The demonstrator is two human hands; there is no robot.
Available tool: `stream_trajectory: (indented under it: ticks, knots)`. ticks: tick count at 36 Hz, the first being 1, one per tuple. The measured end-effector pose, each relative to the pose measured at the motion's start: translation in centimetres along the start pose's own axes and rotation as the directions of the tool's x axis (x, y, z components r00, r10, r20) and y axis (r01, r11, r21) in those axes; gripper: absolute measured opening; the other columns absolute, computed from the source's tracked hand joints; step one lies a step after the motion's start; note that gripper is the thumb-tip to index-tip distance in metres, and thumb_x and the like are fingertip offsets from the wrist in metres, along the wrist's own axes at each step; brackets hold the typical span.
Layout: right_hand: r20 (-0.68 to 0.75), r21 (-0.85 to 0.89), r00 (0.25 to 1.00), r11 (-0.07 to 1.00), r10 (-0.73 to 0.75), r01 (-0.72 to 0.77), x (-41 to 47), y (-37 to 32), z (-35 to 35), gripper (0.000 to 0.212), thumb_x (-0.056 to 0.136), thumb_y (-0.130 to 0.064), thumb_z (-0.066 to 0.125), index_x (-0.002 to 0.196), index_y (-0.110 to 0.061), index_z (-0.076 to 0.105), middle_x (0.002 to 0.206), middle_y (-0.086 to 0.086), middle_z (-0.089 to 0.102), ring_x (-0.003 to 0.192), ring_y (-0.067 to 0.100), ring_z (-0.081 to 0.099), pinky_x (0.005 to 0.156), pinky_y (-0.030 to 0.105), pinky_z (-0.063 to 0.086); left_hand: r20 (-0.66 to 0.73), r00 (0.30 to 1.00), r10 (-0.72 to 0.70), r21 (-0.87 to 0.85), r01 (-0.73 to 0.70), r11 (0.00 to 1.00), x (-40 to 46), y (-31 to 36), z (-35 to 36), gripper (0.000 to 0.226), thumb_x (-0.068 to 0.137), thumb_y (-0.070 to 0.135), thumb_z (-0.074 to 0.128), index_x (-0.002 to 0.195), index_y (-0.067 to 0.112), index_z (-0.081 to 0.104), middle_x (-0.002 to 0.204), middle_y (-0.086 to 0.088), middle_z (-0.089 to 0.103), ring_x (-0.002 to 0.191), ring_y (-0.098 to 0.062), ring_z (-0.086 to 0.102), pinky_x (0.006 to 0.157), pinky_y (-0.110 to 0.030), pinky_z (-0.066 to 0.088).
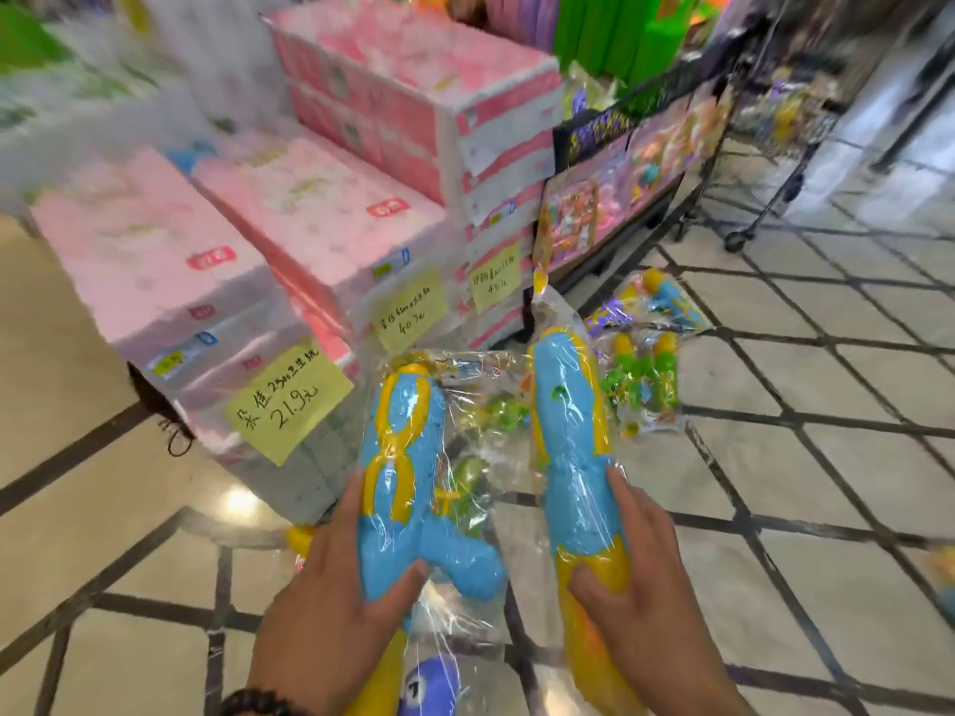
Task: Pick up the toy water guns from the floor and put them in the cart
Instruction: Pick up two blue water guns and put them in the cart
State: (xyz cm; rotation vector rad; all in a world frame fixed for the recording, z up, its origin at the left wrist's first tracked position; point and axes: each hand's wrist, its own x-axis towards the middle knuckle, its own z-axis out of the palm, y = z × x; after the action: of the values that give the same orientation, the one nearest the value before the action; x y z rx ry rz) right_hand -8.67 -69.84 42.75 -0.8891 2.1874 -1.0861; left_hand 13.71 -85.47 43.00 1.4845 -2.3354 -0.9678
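My left hand (330, 607) grips a blue and yellow toy water gun (408, 488) in a clear plastic bag, held above the floor. My right hand (641, 576) grips a second blue and yellow water gun (568, 447), also bagged. On the tiled floor beyond them lie a bagged pair of small green and yellow water guns (643, 385) and another bagged blue and yellow one (656, 299). A black wire cart (775, 162) on castors stands at the upper right, partly in view.
Stacks of pink tissue packs (310, 224) with yellow price notes stand to the left and ahead. A black display rack of boxed toys (620, 198) sits behind the guns on the floor. Another yellow toy (943, 571) shows at the right edge.
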Motion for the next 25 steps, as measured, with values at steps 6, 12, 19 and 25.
stream_trajectory:
  ticks: [6, 12, 19, 25]
  knots:
    - [-0.113, 0.042, 0.993, 0.999, 0.030, -0.025, -1.5, -6.6, -4.5, 0.091, 0.086, -0.013, 0.072, 0.159, -0.039, 0.026, 0.148, -0.017, 0.031, 0.123, -0.030, 0.027, 0.090, -0.009, 0.024, -0.018, 0.995, 0.101, 0.015, -0.101, 0.995, -0.1, 6.4, -5.5, 0.100, 0.081, 0.070, 0.066, 0.148, 0.067, -0.007, 0.147, 0.016, 0.047, 0.110, -0.019, 0.066, 0.082, -0.045, 0.057]
    - [-0.256, 0.018, 0.966, 1.000, 0.017, -0.013, -3.5, -12.1, -9.6, 0.091, 0.085, -0.014, 0.074, 0.160, -0.036, 0.027, 0.140, -0.013, 0.036, 0.124, -0.011, 0.037, 0.111, 0.020, 0.034, -0.022, 0.973, 0.231, 0.024, -0.231, 0.973, -0.6, 12.3, -10.0, 0.100, 0.080, 0.069, 0.068, 0.151, 0.062, -0.002, 0.147, 0.017, 0.050, 0.114, -0.018, 0.064, 0.084, -0.046, 0.057]
    - [-0.405, 0.002, 0.914, 0.999, -0.030, 0.034, -6.3, -16.8, -16.0, 0.085, 0.084, -0.017, 0.073, 0.152, -0.045, 0.032, 0.132, -0.016, 0.039, 0.116, -0.017, 0.040, 0.101, 0.008, 0.034, -0.028, 0.931, 0.364, 0.028, -0.363, 0.931, -1.1, 19.5, -12.9, 0.103, 0.080, 0.069, 0.069, 0.153, 0.058, -0.002, 0.147, 0.015, 0.050, 0.110, -0.023, 0.066, 0.079, -0.046, 0.057]
    - [-0.526, 0.024, 0.850, 0.999, -0.012, 0.029, -9.3, -18.0, -22.3, 0.093, 0.073, -0.036, 0.065, 0.158, -0.040, 0.028, 0.138, -0.013, 0.039, 0.132, 0.008, 0.042, 0.113, 0.043, 0.042, -0.015, 0.866, 0.499, 0.013, -0.499, 0.867, -1.8, 26.9, -12.9, 0.099, 0.080, 0.067, 0.070, 0.154, 0.054, 0.005, 0.143, 0.012, 0.055, 0.113, -0.022, 0.064, 0.080, -0.041, 0.054]
